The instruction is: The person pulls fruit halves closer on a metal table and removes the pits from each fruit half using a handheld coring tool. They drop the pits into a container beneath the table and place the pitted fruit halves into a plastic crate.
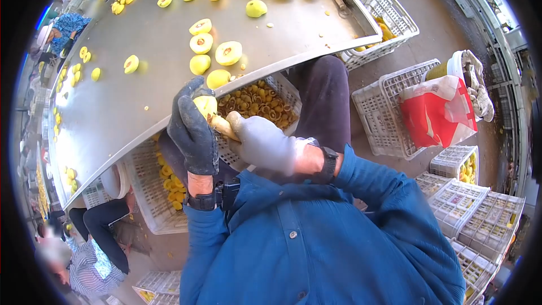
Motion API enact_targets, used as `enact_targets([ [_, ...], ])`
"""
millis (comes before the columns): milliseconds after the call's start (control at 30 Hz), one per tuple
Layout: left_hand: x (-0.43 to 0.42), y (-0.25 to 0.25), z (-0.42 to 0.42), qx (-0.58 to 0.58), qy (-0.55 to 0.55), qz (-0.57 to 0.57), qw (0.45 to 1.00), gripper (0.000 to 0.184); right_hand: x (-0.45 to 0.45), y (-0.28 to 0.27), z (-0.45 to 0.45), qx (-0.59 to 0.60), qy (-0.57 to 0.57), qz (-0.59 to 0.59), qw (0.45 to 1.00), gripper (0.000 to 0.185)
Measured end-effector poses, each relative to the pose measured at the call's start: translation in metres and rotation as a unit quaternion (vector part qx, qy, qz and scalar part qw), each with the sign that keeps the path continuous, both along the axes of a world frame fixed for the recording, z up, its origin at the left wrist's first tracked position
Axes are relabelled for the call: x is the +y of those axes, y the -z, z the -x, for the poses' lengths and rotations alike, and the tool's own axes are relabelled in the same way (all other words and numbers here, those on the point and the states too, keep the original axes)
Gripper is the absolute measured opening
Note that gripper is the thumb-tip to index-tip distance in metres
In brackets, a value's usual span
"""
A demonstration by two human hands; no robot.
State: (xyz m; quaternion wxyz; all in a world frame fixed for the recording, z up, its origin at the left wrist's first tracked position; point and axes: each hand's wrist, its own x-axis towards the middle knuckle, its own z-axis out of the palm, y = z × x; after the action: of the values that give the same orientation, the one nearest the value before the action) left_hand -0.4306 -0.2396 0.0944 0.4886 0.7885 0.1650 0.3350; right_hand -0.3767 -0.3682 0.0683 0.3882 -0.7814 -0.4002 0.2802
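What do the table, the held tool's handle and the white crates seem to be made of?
Table: probably stainless steel, satin; grey with soft glare.
Handle: perhaps wood, matte; tan, partly hidden by the right hand.
Crates: likely moulded plastic, dull; regular lattice walls.

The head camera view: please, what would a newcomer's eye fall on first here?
Probably the yellow fruit halves, spread over the broad metal table at the top. Then, near its edge, the dark-gloved left hand holding a piece of yellow fruit, and the grey-gloved right hand gripping a pale handle. The red-and-white bag at a white crate on the right also stands out.
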Motion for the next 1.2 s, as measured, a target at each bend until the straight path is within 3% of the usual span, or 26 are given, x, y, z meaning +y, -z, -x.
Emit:
enact_targets([
  [100,0.013,-0.001,0.000,0.021,0.088,0.112,0.990,0.049,-0.007,-0.011,-0.008,0.260,-0.010,-0.077,0.963,0.025],
  [167,0.026,-0.003,-0.001,0.056,0.172,0.229,0.956,0.050,-0.013,-0.017,-0.016,0.259,-0.031,-0.065,0.963,0.026],
  [200,0.028,-0.003,-0.005,0.075,0.187,0.200,0.959,0.054,-0.015,-0.017,-0.018,0.262,-0.042,-0.056,0.963,0.026],
  [267,0.031,-0.001,-0.014,0.111,0.217,0.143,0.959,0.060,-0.016,-0.019,-0.025,0.130,-0.039,-0.001,0.991,0.028],
  [333,0.020,0.002,-0.016,0.038,0.126,0.134,0.982,0.061,-0.017,-0.013,-0.023,0.165,-0.021,-0.080,0.983,0.026],
  [367,0.009,0.005,-0.013,-0.011,0.074,0.111,0.991,0.060,-0.015,-0.010,-0.019,0.310,-0.014,-0.083,0.947,0.025],
  [400,-0.001,0.007,-0.004,-0.053,0.064,0.160,0.984,0.054,-0.015,-0.007,-0.012,0.449,-0.010,-0.081,0.890,0.024],
  [433,-0.012,0.009,0.005,-0.097,0.055,0.205,0.972,0.049,-0.016,-0.006,-0.008,0.460,-0.027,-0.068,0.885,0.023],
  [533,0.013,-0.009,0.015,0.107,0.181,0.026,0.977,0.049,-0.024,-0.002,-0.008,0.295,-0.070,-0.040,0.952,0.022],
  [567,0.027,-0.005,0.013,0.146,0.248,-0.043,0.957,0.052,-0.022,0.004,-0.009,0.133,-0.087,-0.038,0.987,0.021],
  [633,0.020,-0.005,0.015,0.064,0.167,0.041,0.983,0.055,-0.020,-0.001,0.001,0.261,-0.059,-0.088,0.960,0.021],
  [700,-0.001,-0.002,0.012,-0.067,0.101,0.215,0.969,0.057,-0.014,-0.005,0.006,0.347,-0.044,-0.134,0.927,0.022],
  [800,-0.002,0.004,0.025,-0.031,0.098,0.098,0.990,0.073,-0.023,-0.010,-0.001,0.368,-0.078,-0.053,0.925,0.021],
  [833,0.003,0.001,0.028,-0.008,0.127,0.080,0.989,0.072,-0.023,0.002,-0.002,0.280,-0.102,-0.065,0.952,0.021],
  [900,0.013,-0.007,0.028,0.032,0.190,0.036,0.981,0.071,-0.021,-0.006,0.001,0.291,-0.094,-0.054,0.951,0.021],
  [1000,0.016,0.005,0.026,-0.054,0.211,0.164,0.962,0.069,-0.017,-0.013,0.006,0.351,-0.098,-0.048,0.930,0.020],
  [1067,0.010,0.017,0.024,-0.081,0.187,0.214,0.955,0.068,-0.017,-0.002,0.005,0.329,-0.101,-0.087,0.935,0.021],
  [1200,-0.009,0.026,0.014,-0.149,0.114,0.356,0.915,0.061,-0.015,-0.006,0.005,0.049,-0.058,-0.093,0.993,0.021],
])
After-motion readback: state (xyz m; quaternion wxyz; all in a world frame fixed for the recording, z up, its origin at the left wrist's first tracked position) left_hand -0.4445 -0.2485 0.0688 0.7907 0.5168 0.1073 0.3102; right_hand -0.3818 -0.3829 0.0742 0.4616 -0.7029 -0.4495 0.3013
